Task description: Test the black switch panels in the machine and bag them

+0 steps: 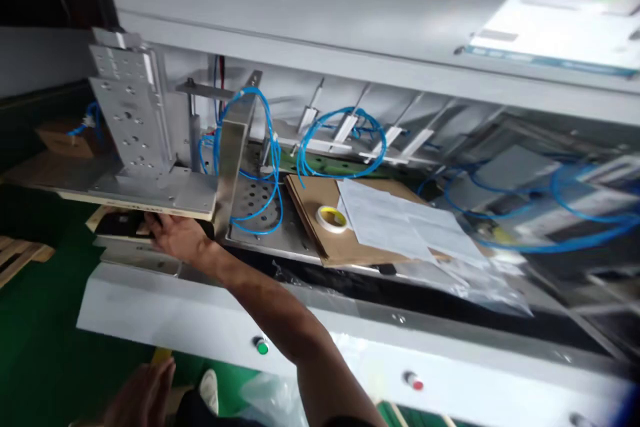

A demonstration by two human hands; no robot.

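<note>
Since everyone's going to ask about the left end of this machine, we'll start there. Our right hand [180,238] is tucked just below the metal plate [193,188], and its fingertips are at the right end of a dark flat piece [119,224]. From where we sit, the piece runs off to the left of those fingers, with its long axis looking roughly side to side, more or less along the plate's front edge. We'd say that sideways lie is the relation that matters: the hand meets the piece at one end, not at its middle. The fingers look stretched out rather than balled up, but whether they're pinching it or only resting there, we can't tell, because the tips get lost in shadow.

Our left hand [145,390] is the farther one, low at the bottom of the view, well apart from the piece. It's badly blurred, so no idea if it's gripping anything; a yellow thing [161,355] shows just beside it. Over to the right, well away from both hands, a tape roll [323,221] sits on cardboard [360,251] beside some white sheets [387,217].
</note>
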